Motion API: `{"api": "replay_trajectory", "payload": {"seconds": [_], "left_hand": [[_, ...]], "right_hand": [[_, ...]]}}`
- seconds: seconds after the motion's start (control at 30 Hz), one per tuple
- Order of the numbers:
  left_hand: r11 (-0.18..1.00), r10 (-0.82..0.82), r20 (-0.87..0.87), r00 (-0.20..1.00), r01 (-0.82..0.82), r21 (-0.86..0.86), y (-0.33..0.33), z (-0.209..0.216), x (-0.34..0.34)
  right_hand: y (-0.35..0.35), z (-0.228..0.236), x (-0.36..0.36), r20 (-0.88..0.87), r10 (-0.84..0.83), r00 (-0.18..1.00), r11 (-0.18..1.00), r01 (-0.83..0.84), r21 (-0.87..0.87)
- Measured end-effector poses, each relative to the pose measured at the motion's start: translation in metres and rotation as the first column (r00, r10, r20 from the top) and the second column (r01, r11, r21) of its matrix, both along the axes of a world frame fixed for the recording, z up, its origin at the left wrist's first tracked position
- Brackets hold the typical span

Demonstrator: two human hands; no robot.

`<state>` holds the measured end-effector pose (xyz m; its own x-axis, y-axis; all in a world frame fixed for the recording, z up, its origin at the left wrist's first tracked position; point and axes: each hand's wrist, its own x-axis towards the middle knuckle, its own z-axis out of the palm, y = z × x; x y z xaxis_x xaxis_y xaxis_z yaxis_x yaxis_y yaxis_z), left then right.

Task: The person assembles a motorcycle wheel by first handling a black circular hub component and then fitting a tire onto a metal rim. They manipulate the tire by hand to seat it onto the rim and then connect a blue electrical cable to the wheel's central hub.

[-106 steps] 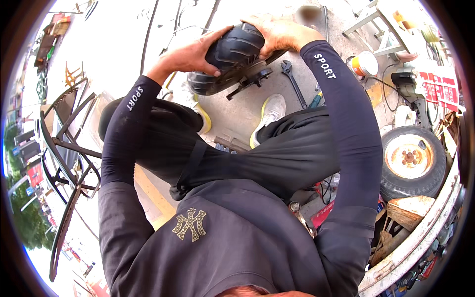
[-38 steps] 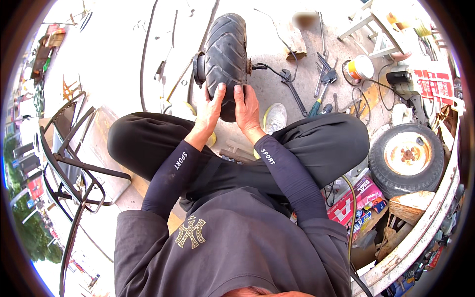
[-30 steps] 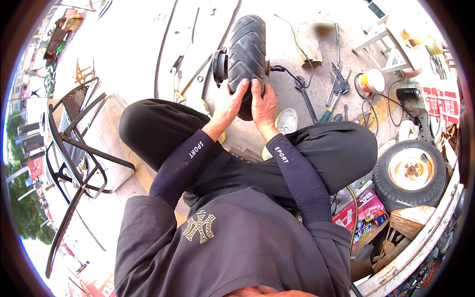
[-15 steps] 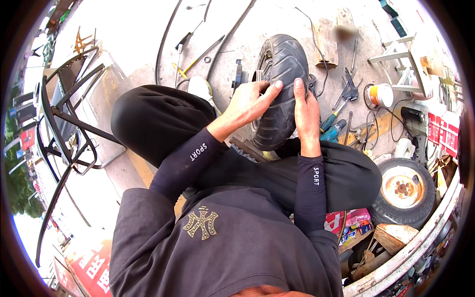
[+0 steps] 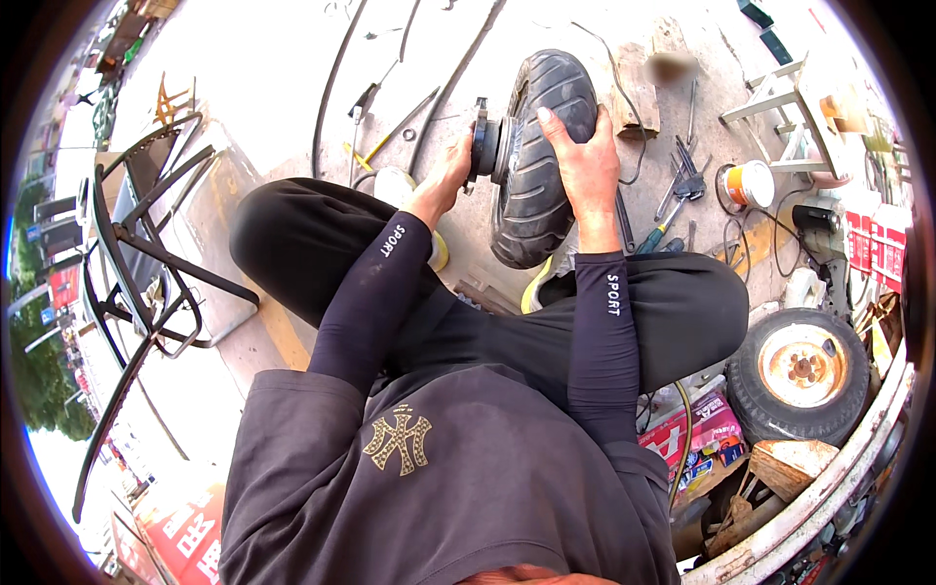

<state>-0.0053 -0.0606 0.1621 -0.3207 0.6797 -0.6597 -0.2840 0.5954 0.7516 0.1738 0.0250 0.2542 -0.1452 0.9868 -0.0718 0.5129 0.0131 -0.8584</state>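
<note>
The wheel [image 5: 564, 127] is in front of the person, between the two hands and past the bent knees [image 5: 687, 312]; its black tyre has deep grooves, and it stands on edge with its top tipped a little to the right; I cannot tell if it touches the floor [image 5: 472, 232]. The right hand [image 5: 591, 174] is clamped on the tyre, with the thumb on the grooves; the left hand [image 5: 448, 175] is at a round black hub part [image 5: 485, 146] on the wheel's left side, but I cannot tell how tightly its fingers close.

To the right, a screwdriver [image 5: 650, 240] with a green handle lies on the floor; a black tool [image 5: 688, 186] is near its tip, and a white and orange tub [image 5: 749, 183] is near that; farther up are a wooden block [image 5: 634, 93] and a pale stool [image 5: 795, 122]. Lower right, a rusty-rimmed wheel [image 5: 801, 375] lies flat by a red and pink box [image 5: 704, 426]; on the far left is a black chair frame [image 5: 146, 244].
</note>
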Motion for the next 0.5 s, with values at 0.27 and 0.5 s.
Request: {"api": "replay_trajectory", "payload": {"seconds": [0.27, 0.5], "left_hand": [[0.971, -0.144, -0.19, 0.971, 0.176, 0.163, 0.014, -0.011, 0.033], [0.961, -0.006, -0.113, 0.994, 0.036, 0.273, 0.012, -0.025, 0.033]], "right_hand": [[0.0, 0.005, 0.006, 0.042, -0.11, 0.993, 0.994, 0.111, -0.015], [0.017, 0.015, -0.014, 0.039, -0.08, 0.996, 0.983, 0.085, -0.16]]}}
